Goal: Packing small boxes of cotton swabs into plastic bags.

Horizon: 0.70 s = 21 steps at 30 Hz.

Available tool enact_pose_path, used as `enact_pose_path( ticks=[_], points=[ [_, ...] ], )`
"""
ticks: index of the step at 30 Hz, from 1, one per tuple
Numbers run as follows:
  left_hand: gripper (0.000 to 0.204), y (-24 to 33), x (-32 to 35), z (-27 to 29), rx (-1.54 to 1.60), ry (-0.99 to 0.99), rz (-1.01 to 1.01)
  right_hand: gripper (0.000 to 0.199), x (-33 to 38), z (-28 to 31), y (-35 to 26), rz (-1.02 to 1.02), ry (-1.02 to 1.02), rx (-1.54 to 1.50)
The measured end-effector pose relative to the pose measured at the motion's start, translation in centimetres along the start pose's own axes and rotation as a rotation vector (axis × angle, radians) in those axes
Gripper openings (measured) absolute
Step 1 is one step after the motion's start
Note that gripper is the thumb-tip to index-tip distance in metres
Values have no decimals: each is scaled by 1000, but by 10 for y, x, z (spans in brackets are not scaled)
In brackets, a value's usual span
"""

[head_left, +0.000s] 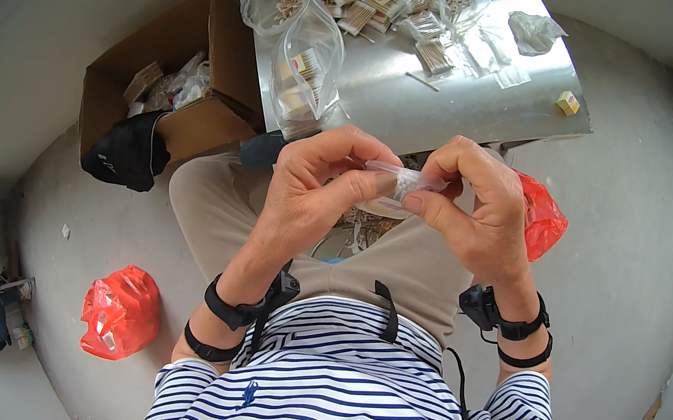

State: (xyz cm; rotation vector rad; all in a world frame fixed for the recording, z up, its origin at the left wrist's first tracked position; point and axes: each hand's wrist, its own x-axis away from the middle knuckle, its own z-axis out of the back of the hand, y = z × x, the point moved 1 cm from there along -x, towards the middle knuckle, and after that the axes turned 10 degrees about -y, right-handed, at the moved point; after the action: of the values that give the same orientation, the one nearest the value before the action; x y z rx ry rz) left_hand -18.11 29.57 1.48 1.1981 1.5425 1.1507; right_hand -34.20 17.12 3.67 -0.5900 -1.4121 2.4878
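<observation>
In the head view, the small clear plastic bag point(400, 173) is held above the lap, just beyond the near edge of the metal desk point(505, 123), with white cotton swab tips point(404, 188) showing in it. The grip of both hands is clamped on it: the left hand point(310, 183) pinches its left side between thumb and fingers, the right hand point(481, 208) its right side. It should weigh next to nothing; the film looks thin, limp and slippery, apt to crease or slide under dry fingertips, while the swabs within are probably stiff along their sticks but soft and easily crushed at the tips. The best hold seems to be the two side edges, pinched lightly, clear of the cotton. On the far left of the desk lie packed swab bundles point(357, 17).
</observation>
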Motion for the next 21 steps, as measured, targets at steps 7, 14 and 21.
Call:
enact_pose_path(
  ticks=[7, 14, 21],
  points=[
    [9, -1, -4, -5, 2, 18, 28, 20, -1, 2, 3, 0, -25, -4],
    [13, -9, -9, -9, -67, -31, 28, 14, -1, 6, 16, 17, -34, -28],
    [47, -11, -11, -11, -180, 78, 124, 7, 8, 92, 147, -361, 534, -318]
  ],
)
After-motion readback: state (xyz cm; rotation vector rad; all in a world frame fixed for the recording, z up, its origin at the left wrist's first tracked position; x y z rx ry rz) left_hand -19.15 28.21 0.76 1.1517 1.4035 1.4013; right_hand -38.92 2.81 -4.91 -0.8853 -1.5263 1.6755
